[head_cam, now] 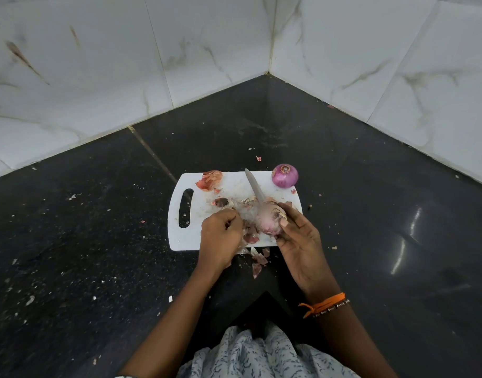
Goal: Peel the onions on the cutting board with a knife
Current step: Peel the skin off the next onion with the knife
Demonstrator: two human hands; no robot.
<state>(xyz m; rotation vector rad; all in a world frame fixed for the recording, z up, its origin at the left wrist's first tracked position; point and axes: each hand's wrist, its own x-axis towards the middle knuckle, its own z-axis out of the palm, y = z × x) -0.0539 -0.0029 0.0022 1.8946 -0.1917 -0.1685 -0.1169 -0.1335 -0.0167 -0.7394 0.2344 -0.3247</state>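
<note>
My right hand (297, 236) cups the half-peeled onion (267, 218) over the near edge of the cutting board (180, 241), the knife (255, 186) pointing away from me; my left hand (220, 236), just left of it, pinches loose skin. The peeled onion (285, 175) sits at the far right corner

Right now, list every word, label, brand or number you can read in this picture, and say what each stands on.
None can be read.
The white plastic cutting board, steel knife blade and purple onion show no print.
The dark beaded wrist thread under the orange one bears pale marks, too small to read.
</note>
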